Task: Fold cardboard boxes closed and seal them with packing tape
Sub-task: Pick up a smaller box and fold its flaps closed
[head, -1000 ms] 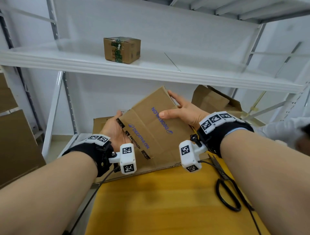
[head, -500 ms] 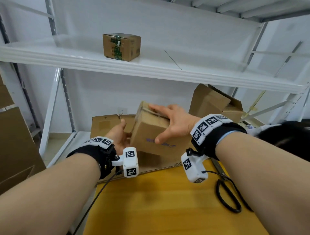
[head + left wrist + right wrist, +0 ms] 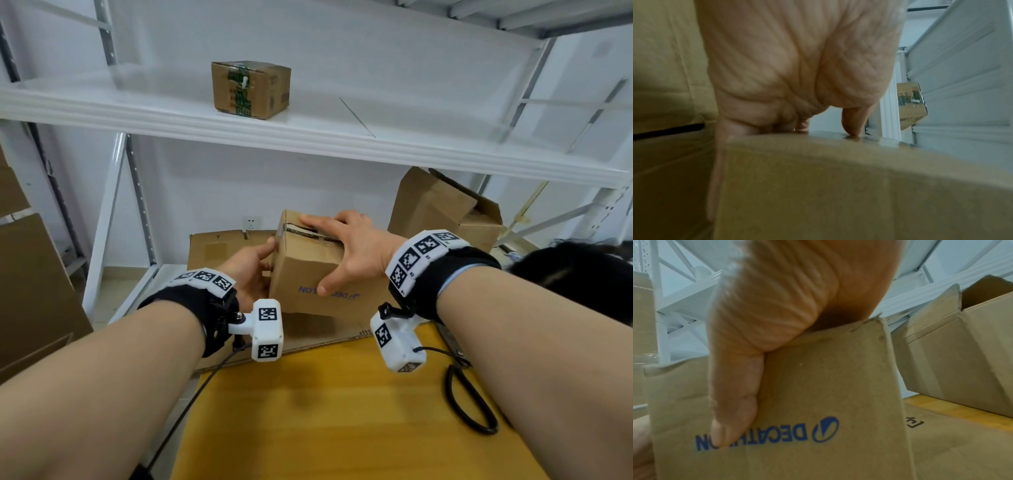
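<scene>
A small brown cardboard box [image 3: 308, 270] with blue print is held just above the far edge of the yellow table [image 3: 325, 411]. Its top flaps meet at a dark slit facing up. My right hand [image 3: 346, 250] grips it from above, fingers lying across the top and thumb pressed on the printed front face. My left hand [image 3: 251, 267] holds its left side, thumb at the upper corner. In the left wrist view, the left hand [image 3: 797, 65] curls over the box [image 3: 838, 186]. In the right wrist view, the thumb [image 3: 735, 402] covers part of the print on the box [image 3: 818, 402]. No tape is in view.
A sealed box [image 3: 250, 89] stands on the white upper shelf [image 3: 342, 137]. An open box [image 3: 442, 212] sits at the back right. Flattened cardboard [image 3: 219, 246] leans behind and lies under the held box. Black-handled scissors [image 3: 469, 401] lie on the table's right. More cardboard [image 3: 30, 291] stands at left.
The box has been turned from showing its broad printed face to standing with its slit up. My right hand moved onto the top, and my left hand shifted to the left side.
</scene>
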Available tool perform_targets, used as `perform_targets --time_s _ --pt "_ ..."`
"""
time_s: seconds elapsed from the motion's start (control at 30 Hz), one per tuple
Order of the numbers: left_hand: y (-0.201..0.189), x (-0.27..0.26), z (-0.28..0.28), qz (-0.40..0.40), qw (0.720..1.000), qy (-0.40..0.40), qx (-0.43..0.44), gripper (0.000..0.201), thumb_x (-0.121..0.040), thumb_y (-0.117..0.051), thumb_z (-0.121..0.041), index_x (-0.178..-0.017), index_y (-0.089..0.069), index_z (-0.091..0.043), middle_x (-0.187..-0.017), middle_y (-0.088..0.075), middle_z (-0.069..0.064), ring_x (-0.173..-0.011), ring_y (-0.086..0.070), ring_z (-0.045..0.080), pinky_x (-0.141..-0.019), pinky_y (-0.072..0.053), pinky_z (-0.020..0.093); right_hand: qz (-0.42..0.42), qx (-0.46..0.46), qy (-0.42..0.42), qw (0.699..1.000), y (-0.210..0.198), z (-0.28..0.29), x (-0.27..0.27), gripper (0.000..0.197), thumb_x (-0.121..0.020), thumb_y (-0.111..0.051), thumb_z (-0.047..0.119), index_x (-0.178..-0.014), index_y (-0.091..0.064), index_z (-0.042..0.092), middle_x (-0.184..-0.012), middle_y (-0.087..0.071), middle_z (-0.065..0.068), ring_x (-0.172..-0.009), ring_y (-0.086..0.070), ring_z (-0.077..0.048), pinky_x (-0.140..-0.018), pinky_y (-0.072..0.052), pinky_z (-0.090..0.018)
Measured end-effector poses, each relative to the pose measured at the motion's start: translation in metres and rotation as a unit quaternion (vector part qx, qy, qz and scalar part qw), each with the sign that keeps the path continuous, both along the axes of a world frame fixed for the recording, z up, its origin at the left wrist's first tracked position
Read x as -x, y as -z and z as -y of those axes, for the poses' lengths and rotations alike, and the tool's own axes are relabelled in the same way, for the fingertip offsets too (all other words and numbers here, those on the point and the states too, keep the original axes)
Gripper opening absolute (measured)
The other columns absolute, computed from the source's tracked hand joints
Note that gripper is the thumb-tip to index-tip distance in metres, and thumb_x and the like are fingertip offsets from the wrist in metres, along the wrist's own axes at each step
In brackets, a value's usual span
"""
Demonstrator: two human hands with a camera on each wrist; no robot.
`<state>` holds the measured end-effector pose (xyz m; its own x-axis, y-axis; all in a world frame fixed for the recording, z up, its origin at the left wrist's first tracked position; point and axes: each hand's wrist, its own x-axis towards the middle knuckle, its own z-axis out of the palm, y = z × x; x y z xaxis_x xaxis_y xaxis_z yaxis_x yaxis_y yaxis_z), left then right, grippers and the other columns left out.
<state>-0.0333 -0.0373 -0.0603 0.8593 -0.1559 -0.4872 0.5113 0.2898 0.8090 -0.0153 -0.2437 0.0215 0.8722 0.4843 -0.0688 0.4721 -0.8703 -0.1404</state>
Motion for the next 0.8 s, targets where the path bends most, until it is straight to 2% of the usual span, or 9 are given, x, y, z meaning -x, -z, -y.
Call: perform_targets --time_s 0.07,0.13,0.3,0.4,0.47,0.53,0.6,0.7,0.8 --pt "-0.002 0.002 -0.001 0.001 1.000 0.012 0.005 0.067 -0.088 -0.053 -0.063 -0.128 -0.058 -0.009 -0.119 -0.065 0.024 -0.106 -0.065 0.044 -0.083 -0.053 0.058 0.006 0.011 -0.001 1.000 -0.001 0.000 -0.001 0.117 -0.058 -0.084 0.067 -0.146 -0.006 0.066 -0.150 -0.026 -0.004 -0.139 -0.025 -0.030 -0.110 -0.036 -0.060" --pt "-0.001 0.004 -0.001 -0.005 1.000 0.013 0.013 0.072 -0.087 -0.053 -0.065 -0.130 -0.057 -0.007 -0.119 -0.066 0.024 -0.107 -0.064 0.043 -0.084 -0.053 0.055 0.010 0.024 -0.006 1.000 -0.001 -0.002 0.000 0.118 -0.058 -0.083 0.068 -0.146 -0.005 0.067 -0.151 -0.025 -0.004 -0.140 -0.024 -0.030 -0.110 -0.036 -0.060" --pt "0.010 0.007 0.007 -0.061 0.998 0.013 0.008 0.099 -0.083 -0.049 -0.075 -0.140 -0.040 0.005 -0.119 -0.064 0.027 -0.108 -0.062 0.042 -0.081 -0.052 0.052 0.010 0.095 -0.012 0.995 0.008 -0.007 0.002 0.121 -0.059 -0.083 0.068 -0.146 0.001 0.065 -0.151 -0.024 -0.002 -0.139 -0.026 -0.027 -0.107 -0.039 -0.057" --pt "0.014 0.007 0.006 -0.092 0.995 0.023 -0.031 0.108 -0.082 -0.041 -0.081 -0.143 -0.032 0.009 -0.112 -0.062 0.028 -0.097 -0.062 0.041 -0.068 -0.050 0.050 -0.010 0.147 -0.014 0.989 0.033 -0.011 0.010 0.128 -0.062 -0.086 0.060 -0.150 0.007 0.059 -0.159 -0.015 -0.006 -0.146 -0.018 -0.031 -0.112 -0.032 -0.055" --pt "0.016 0.007 0.002 -0.094 0.993 0.041 -0.056 0.113 -0.081 -0.037 -0.084 -0.146 -0.028 0.008 -0.109 -0.060 0.028 -0.092 -0.061 0.039 -0.064 -0.048 0.047 -0.024 0.163 -0.007 0.986 0.047 -0.015 0.012 0.131 -0.063 -0.085 0.064 -0.150 0.013 0.058 -0.164 -0.004 -0.007 -0.151 -0.009 -0.033 -0.118 -0.023 -0.054" --pt "0.016 0.004 -0.003 -0.081 0.992 0.065 -0.079 0.120 -0.073 -0.041 -0.089 -0.147 -0.028 0.005 -0.119 -0.059 0.029 -0.097 -0.063 0.040 -0.068 -0.052 0.047 -0.051 0.163 -0.004 0.985 0.045 -0.019 0.008 0.130 -0.061 -0.080 0.072 -0.149 0.015 0.060 -0.167 0.003 -0.007 -0.153 -0.005 -0.034 -0.119 -0.019 -0.056" --pt "0.016 0.000 -0.007 -0.069 0.989 0.086 -0.102 0.125 -0.060 -0.057 -0.089 -0.146 -0.034 -0.001 -0.126 -0.058 0.030 -0.104 -0.065 0.043 -0.079 -0.056 0.051 -0.086 0.157 0.001 0.984 0.036 -0.021 0.005 0.126 -0.063 -0.077 0.075 -0.149 0.015 0.059 -0.167 0.004 -0.008 -0.154 -0.005 -0.035 -0.119 -0.019 -0.057" --pt "0.015 0.000 -0.009 -0.048 0.986 0.106 -0.119 0.109 -0.061 -0.071 -0.075 -0.140 -0.045 -0.003 -0.123 -0.062 0.027 -0.106 -0.066 0.041 -0.084 -0.056 0.051 -0.137 0.136 0.007 0.981 0.029 -0.021 0.002 0.117 -0.067 -0.070 0.079 -0.150 0.010 0.060 -0.168 0.006 -0.006 -0.154 -0.004 -0.035 -0.118 -0.019 -0.060" --pt "0.011 0.000 -0.008 -0.052 0.983 0.127 -0.125 0.097 -0.071 -0.069 -0.069 -0.135 -0.048 0.001 -0.124 -0.062 0.022 -0.109 -0.063 0.037 -0.082 -0.056 0.046 -0.196 0.045 0.014 0.979 0.022 -0.020 -0.004 0.109 -0.056 -0.063 0.093 -0.149 -0.012 0.064 -0.167 -0.017 0.005 -0.151 -0.022 -0.029 -0.119 -0.023 -0.058"
